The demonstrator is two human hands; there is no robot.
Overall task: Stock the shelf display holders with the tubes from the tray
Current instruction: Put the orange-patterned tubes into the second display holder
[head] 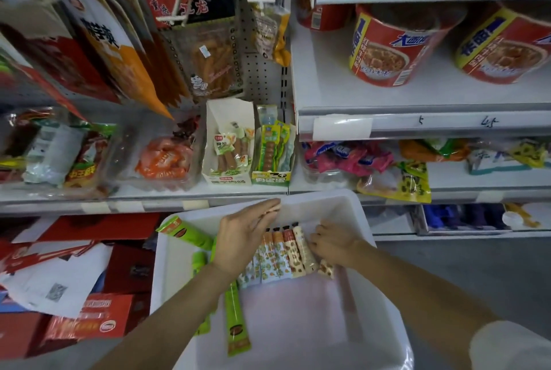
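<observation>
A white tray [351, 214] sits low in the middle of the head view. In it lies a row of patterned tubes [280, 256], pale blue, orange and cream, plus green tubes [235, 322] at its left side. My left hand [241, 238] hovers flat over the left end of the row, fingers stretched toward the tray's far rim. My right hand [334, 243] curls around the cream tubes at the right end of the row. On the shelf above stand two cardboard display holders [229, 143], the right holder [272, 149] with green packs.
The shelf edge [143, 199] runs just beyond the tray. Snack bags hang on the pegboard [262, 77] above. Red noodle tubs [390, 47] stand on the upper right shelf. Red boxes and papers [74, 277] lie left of the tray.
</observation>
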